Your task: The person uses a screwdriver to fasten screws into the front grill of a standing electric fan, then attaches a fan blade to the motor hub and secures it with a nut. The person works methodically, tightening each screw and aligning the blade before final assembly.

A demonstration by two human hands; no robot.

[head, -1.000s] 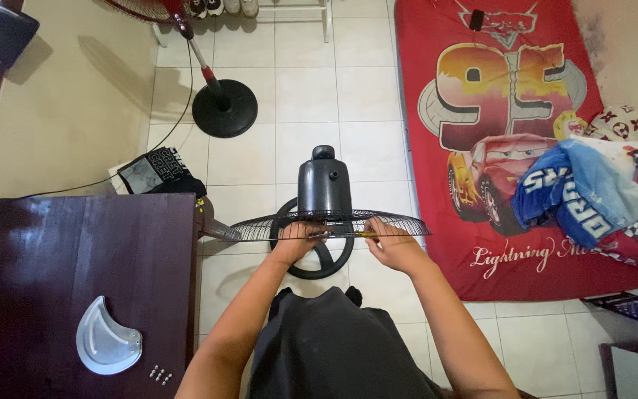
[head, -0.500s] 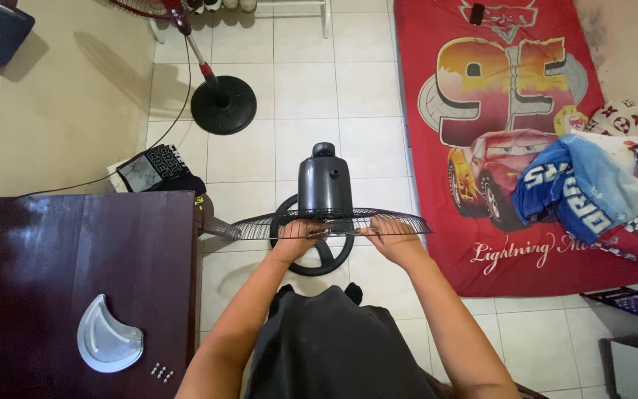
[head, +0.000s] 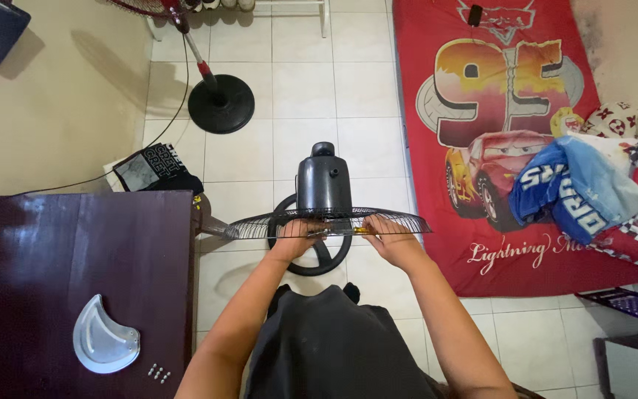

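Little is shifting since the earlier frames: both hands are staying at the wire fan guard (head: 328,222).

A white tiled floor (head: 304,89) is bearing a red cartoon mattress (head: 496,148) and a dark wooden table (head: 75,266), where a pale fan blade (head: 103,344) is lying. The black fan motor (head: 324,179) is standing behind the guard. The left hand (head: 295,240) is gripping the wires; the right hand (head: 391,241) is pinching a yellow-handled tool (head: 360,231).

Left of you, a flat black package (head: 155,168) with a grey panel lies on the tiles by the wall.
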